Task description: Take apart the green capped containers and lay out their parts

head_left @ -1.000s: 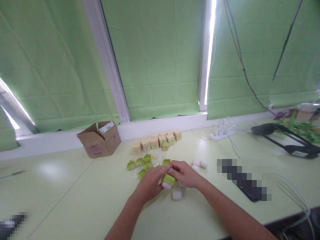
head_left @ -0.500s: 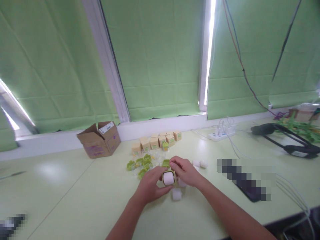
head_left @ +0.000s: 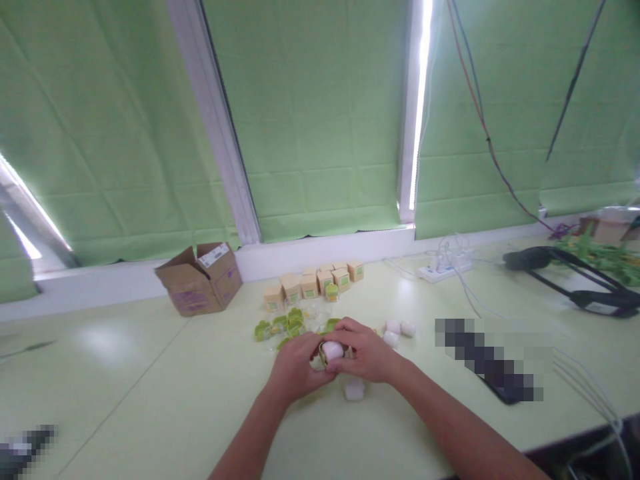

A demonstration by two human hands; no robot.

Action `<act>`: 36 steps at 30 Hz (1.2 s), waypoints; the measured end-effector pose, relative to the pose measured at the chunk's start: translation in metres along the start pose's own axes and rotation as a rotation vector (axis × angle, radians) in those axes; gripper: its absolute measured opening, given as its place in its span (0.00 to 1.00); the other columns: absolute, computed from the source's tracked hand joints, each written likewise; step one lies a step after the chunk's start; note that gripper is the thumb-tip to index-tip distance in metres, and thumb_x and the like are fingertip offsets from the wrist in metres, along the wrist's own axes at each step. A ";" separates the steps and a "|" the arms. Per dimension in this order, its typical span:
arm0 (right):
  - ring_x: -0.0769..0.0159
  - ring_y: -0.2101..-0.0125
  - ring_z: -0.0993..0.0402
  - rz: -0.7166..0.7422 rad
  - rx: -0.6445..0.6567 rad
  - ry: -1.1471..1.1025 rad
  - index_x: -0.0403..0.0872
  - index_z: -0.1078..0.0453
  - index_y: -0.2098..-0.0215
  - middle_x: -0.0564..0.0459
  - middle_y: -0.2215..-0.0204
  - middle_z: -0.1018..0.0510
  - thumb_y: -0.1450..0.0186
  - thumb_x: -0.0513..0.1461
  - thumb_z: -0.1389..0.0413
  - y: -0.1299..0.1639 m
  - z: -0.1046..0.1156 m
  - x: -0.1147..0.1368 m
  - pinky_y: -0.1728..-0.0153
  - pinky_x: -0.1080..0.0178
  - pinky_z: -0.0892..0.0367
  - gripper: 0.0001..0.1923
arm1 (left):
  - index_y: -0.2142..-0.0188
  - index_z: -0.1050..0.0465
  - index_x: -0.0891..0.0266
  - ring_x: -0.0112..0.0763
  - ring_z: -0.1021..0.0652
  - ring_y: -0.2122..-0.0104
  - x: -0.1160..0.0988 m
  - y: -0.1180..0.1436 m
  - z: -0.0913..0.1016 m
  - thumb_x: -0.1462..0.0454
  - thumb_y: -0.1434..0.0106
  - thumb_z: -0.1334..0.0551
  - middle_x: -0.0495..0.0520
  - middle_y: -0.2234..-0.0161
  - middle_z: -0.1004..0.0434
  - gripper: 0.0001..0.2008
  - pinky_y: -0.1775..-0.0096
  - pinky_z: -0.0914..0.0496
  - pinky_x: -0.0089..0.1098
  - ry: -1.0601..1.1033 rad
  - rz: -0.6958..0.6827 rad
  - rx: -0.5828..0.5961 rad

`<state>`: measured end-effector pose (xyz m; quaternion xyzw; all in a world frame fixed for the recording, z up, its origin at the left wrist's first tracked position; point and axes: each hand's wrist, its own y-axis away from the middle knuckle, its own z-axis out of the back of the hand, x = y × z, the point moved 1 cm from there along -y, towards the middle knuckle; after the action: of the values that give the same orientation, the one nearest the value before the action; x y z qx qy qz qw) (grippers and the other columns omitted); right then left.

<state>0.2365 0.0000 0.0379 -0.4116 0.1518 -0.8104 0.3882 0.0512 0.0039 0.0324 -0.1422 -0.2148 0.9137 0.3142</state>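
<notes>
My left hand [head_left: 297, 363] is closed around a small container with a green rim [head_left: 323, 352], which is tilted and partly hidden by fingers. A white roll [head_left: 333, 351] sits in its opening. My right hand [head_left: 367, 350] grips the white roll, thumb below and fingers over the top. Just under the hands, another white roll [head_left: 355, 389] stands on the table. More white rolls [head_left: 393, 328] are grouped beyond my right hand. Several green lids [head_left: 295, 327] and clear plastic pieces [head_left: 315, 312] lie beyond my left hand.
Small kraft boxes [head_left: 309, 287] line the back of the table, with a green-topped clear container [head_left: 332, 292] before them. An open cardboard box [head_left: 200, 283] stands left of them. To the right are a power strip [head_left: 445, 268], cables, a blurred dark object [head_left: 490, 363] and a black headset-like frame [head_left: 575, 280].
The container has turned from facing me to tilting right. My right hand has come down from the rim's upper edge onto the white roll. My left hand has shifted slightly left.
</notes>
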 end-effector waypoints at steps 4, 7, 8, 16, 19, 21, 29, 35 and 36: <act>0.64 0.62 0.31 -0.018 -0.034 0.012 0.52 0.29 0.56 0.52 0.63 0.29 0.44 0.45 0.38 -0.001 0.005 0.002 0.59 0.62 0.34 0.18 | 0.69 0.33 0.60 0.29 0.32 0.76 -0.001 0.000 0.001 0.57 0.46 0.39 0.48 0.75 0.32 0.09 0.72 0.41 0.29 0.039 0.001 0.003; 0.64 0.64 0.31 -0.040 -0.041 0.010 0.51 0.28 0.57 0.53 0.64 0.29 0.48 0.47 0.35 -0.002 0.006 0.002 0.62 0.63 0.33 0.21 | 0.68 0.32 0.61 0.29 0.32 0.76 -0.003 -0.001 0.002 0.55 0.45 0.39 0.49 0.75 0.32 0.12 0.73 0.41 0.29 0.056 -0.010 0.019; 0.65 0.65 0.31 -0.041 -0.047 0.010 0.51 0.28 0.58 0.53 0.65 0.29 0.48 0.47 0.35 -0.002 0.006 0.001 0.63 0.64 0.33 0.20 | 0.69 0.32 0.61 0.29 0.32 0.76 -0.003 -0.001 0.002 0.55 0.45 0.39 0.49 0.76 0.32 0.12 0.73 0.41 0.29 0.063 -0.010 0.025; 0.64 0.66 0.33 0.038 -0.129 0.051 0.48 0.29 0.58 0.51 0.67 0.29 0.41 0.47 0.40 0.003 0.003 -0.004 0.65 0.63 0.34 0.16 | 0.46 0.36 0.61 0.31 0.28 0.70 -0.004 0.003 0.011 0.59 0.39 0.44 0.52 0.68 0.27 0.21 0.65 0.35 0.32 0.345 -0.048 0.024; 0.64 0.65 0.32 0.081 -0.130 0.085 0.48 0.30 0.57 0.50 0.65 0.29 0.41 0.46 0.40 0.004 0.001 -0.006 0.63 0.61 0.33 0.16 | 0.49 0.32 0.62 0.31 0.28 0.70 -0.006 0.002 0.011 0.61 0.36 0.47 0.52 0.68 0.25 0.17 0.65 0.35 0.31 0.391 0.015 0.000; 0.63 0.64 0.32 0.105 -0.111 0.127 0.48 0.31 0.55 0.49 0.63 0.30 0.41 0.46 0.40 0.004 -0.001 -0.007 0.62 0.61 0.33 0.17 | 0.51 0.30 0.62 0.30 0.28 0.71 -0.007 -0.001 0.009 0.63 0.37 0.47 0.51 0.69 0.25 0.16 0.66 0.35 0.30 0.393 0.057 -0.013; 0.65 0.67 0.32 0.139 -0.040 0.372 0.46 0.31 0.56 0.49 0.66 0.31 0.38 0.45 0.45 0.003 -0.006 -0.009 0.66 0.64 0.34 0.14 | 0.59 0.27 0.62 0.28 0.29 0.74 -0.009 -0.004 0.004 0.67 0.42 0.45 0.49 0.73 0.27 0.13 0.69 0.36 0.27 0.317 0.073 0.005; 0.66 0.69 0.33 0.138 -0.038 0.504 0.45 0.31 0.58 0.50 0.67 0.31 0.38 0.42 0.45 0.004 -0.010 -0.006 0.69 0.65 0.34 0.12 | 0.60 0.29 0.62 0.33 0.27 0.68 -0.013 -0.006 0.003 0.70 0.42 0.48 0.53 0.67 0.25 0.12 0.63 0.34 0.31 0.237 0.064 0.061; 0.66 0.69 0.33 0.138 -0.039 0.515 0.45 0.31 0.58 0.49 0.67 0.31 0.39 0.42 0.45 0.004 -0.010 -0.006 0.69 0.65 0.34 0.12 | 0.61 0.29 0.63 0.33 0.27 0.67 -0.014 -0.006 0.003 0.70 0.42 0.48 0.54 0.67 0.25 0.12 0.63 0.34 0.31 0.229 0.064 0.067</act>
<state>0.2328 0.0008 0.0258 -0.1880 0.2887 -0.8571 0.3831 0.0635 -0.0017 0.0393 -0.2416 -0.1421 0.9078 0.3120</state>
